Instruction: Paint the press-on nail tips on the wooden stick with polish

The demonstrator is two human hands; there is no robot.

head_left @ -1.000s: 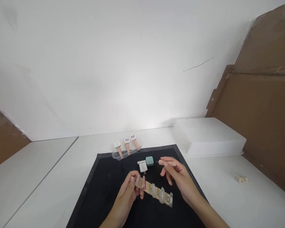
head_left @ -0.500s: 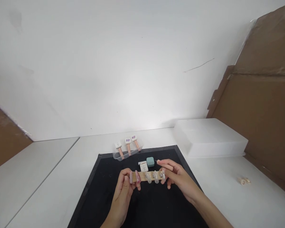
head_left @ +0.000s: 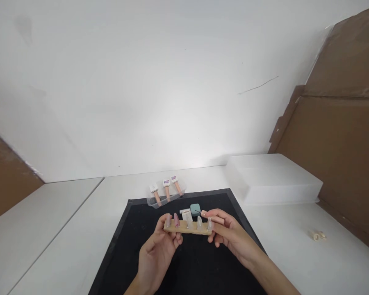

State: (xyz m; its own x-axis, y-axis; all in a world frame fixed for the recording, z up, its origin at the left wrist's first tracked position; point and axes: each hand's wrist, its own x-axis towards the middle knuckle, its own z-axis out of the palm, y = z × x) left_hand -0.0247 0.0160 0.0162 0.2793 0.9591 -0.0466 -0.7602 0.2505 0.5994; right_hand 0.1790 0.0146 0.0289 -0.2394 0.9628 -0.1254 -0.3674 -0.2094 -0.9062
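Holding the strip (head_left: 182, 226) at its 9 o'clock end is the L hand (head_left: 158, 254); its grip is closed on it, thumb and fingers together. Clock is read from the strip's centre, w/ 12 being away from the person. The strip is lifted over the mat (head_left: 199, 268), nearly level, w/ five nails standing on it: the two toward 9 look pink (head_left: 176, 220), the other three clear (head_left: 199, 222).

R hand (head_left: 232, 233) is at 3 o'clock. Its grip is clamped on the brush (head_left: 217, 219), and its fingers also meet the near end of the strip; how hard they press, I cannot tell. The brush's thin tip points to approx. 10, in front of the green box (head_left: 195, 207), apart from the nails.

Just behind, at 12, is a white bottle (head_left: 187, 214); at 11, the tray (head_left: 149, 201) w/ three pink-handled bottles (head_left: 167, 190).

Step in hand, I judge: positioning the strip btw. both hands, brush kept ready. Next move calls for a firm L grip, and R fingers parting from the strip w/o the brush tip rubbing any nail.
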